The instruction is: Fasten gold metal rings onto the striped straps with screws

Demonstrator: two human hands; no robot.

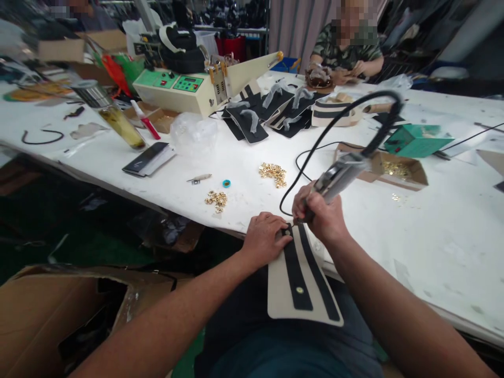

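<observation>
A beige panel (281, 299) with two black straps lies across my lap, its far end at the table's edge. A round gold-coloured fitting (300, 290) sits on the near end of one strap. My left hand (265, 239) grips the panel's far end, fingers and thumb close around a small metal piece on the strap. In my right hand (325, 212) is a grey electric screwdriver (342, 176), tilted, with its tip down at the panel beside my left fingertips. A black cable (384, 123) loops from its top. The exact contact at the tip is too small to make out.
Gold-coloured hardware lies in two piles (273, 174) (216, 200). Beyond are a cardboard tray (417, 176), a green box (417, 140), black panels (252, 123) and a cream machine (177, 94). A bottle (122, 126) and wallet (147, 160) lie left. Another person (346, 58) sits opposite.
</observation>
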